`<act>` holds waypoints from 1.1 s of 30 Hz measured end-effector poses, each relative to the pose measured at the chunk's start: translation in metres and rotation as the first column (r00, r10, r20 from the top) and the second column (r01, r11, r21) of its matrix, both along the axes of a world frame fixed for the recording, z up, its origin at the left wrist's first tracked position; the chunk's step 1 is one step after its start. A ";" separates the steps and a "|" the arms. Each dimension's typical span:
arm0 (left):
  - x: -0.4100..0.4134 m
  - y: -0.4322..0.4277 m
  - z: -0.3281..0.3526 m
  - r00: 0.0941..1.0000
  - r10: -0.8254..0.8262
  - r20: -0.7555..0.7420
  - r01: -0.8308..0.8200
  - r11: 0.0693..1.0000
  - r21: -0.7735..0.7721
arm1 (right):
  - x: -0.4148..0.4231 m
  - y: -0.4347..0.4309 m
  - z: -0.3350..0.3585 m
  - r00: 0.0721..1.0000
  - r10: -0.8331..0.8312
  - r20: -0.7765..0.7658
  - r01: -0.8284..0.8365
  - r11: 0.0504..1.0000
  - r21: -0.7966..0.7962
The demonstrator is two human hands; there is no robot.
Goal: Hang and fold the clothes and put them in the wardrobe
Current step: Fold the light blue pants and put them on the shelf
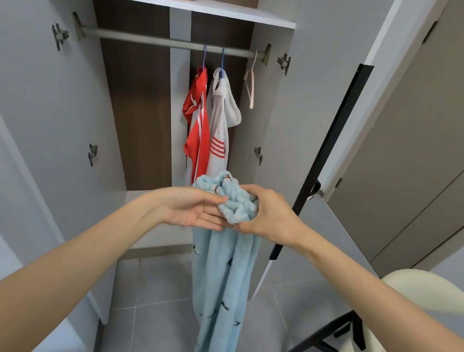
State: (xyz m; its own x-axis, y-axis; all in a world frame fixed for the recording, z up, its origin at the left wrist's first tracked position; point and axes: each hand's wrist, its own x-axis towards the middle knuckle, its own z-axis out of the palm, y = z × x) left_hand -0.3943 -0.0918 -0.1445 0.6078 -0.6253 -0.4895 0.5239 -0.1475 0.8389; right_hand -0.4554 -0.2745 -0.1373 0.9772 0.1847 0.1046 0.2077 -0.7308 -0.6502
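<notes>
blue bird-print fleece (pixel 221 279): top bunched, rest dangling | right hand (pixel 271 216) fingers clutch it | left hand (pixel 190 207) fingers straight, seemingly touching

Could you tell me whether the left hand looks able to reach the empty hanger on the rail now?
Probably yes. The wardrobe stands open and nothing hangs before the empty hanger; the left hand only touches the blue garment, which the right hand grips.
</notes>
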 end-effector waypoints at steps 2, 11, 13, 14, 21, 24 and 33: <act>0.001 0.003 0.004 0.996 -0.093 -0.004 0.093 0.996 0.001 | -0.002 -0.002 -0.003 0.996 -0.054 0.066 0.054 0.999 0.006; 0.010 0.018 0.003 0.361 -0.393 0.845 -0.123 0.879 0.461 | 0.001 -0.029 0.025 0.982 -0.131 0.133 0.110 0.981 0.158; 0.007 0.012 -0.004 0.204 -0.545 0.813 -0.153 0.803 0.576 | 0.002 -0.032 0.032 0.985 -0.121 0.123 0.096 0.976 0.194; 0.007 0.009 -0.006 0.160 -0.588 0.793 -0.178 0.773 0.609 | 0.001 -0.034 0.035 0.986 -0.114 0.121 0.089 0.977 0.195; 0.004 -0.005 0.022 -0.181 -0.841 0.510 -0.609 0.503 0.613 | -0.012 -0.057 0.019 0.992 -0.121 -0.027 0.110 0.959 -0.260; -0.003 -0.013 0.016 -0.204 -0.789 0.579 -0.565 0.578 0.588 | -0.019 -0.063 0.017 0.992 -0.124 0.009 0.116 0.901 -0.418; -0.009 -0.040 0.010 0.500 -0.312 0.808 0.138 0.950 0.282 | -0.073 -0.100 0.013 0.945 -0.326 -0.035 0.318 0.938 -0.135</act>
State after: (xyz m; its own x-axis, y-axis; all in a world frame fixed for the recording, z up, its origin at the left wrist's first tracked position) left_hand -0.4030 -0.1315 -0.1343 0.6364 -0.7689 0.0614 -0.4758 -0.3286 0.8159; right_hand -0.5286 -0.3742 -0.1238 0.9902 -0.1327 0.0445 -0.0864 -0.8293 -0.5521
